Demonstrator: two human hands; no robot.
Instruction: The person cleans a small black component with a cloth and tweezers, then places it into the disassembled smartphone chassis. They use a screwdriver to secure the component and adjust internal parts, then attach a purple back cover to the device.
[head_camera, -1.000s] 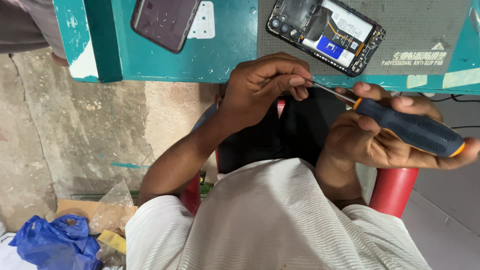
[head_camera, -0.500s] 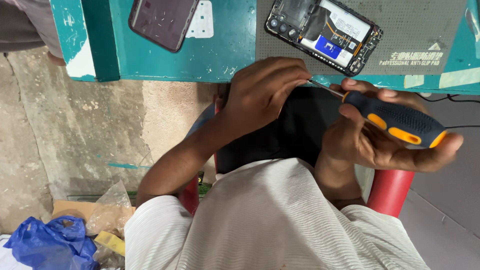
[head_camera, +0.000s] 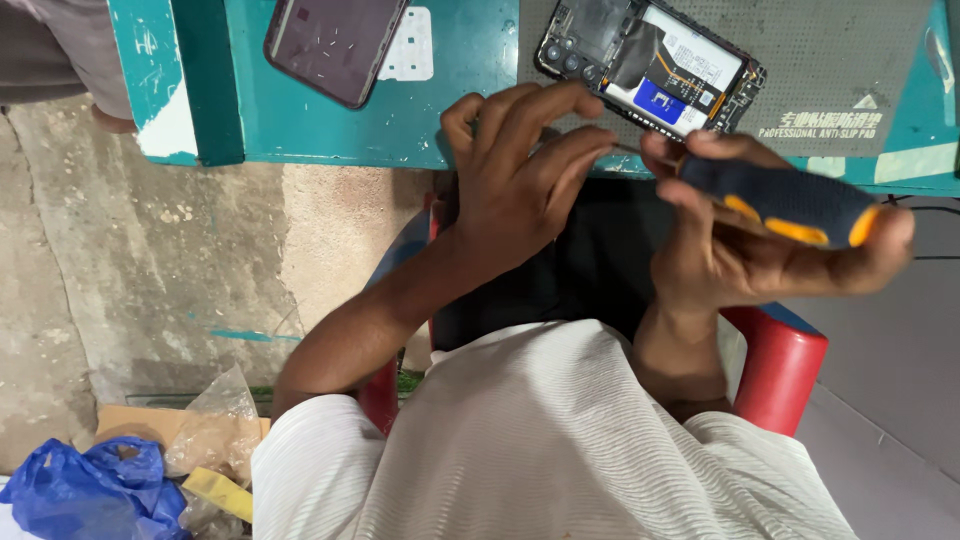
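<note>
The right hand (head_camera: 760, 250) is closed round a screwdriver (head_camera: 790, 205) w/ a fat, dark handle and orange patches. Its thin metal tip points left. The left hand (head_camera: 520, 165) has its fingers curled and pinched at that tip. Both hands sit at the near edge of the green desk (head_camera: 460, 90). Just past them lies an opened phone (head_camera: 650, 65), flat, insides showing, on a gray bumpy mat (head_camera: 840, 60). Another phone (head_camera: 335, 45), dark & smooth, lies to the left. A red chair (head_camera: 780, 365) is below.
</note>
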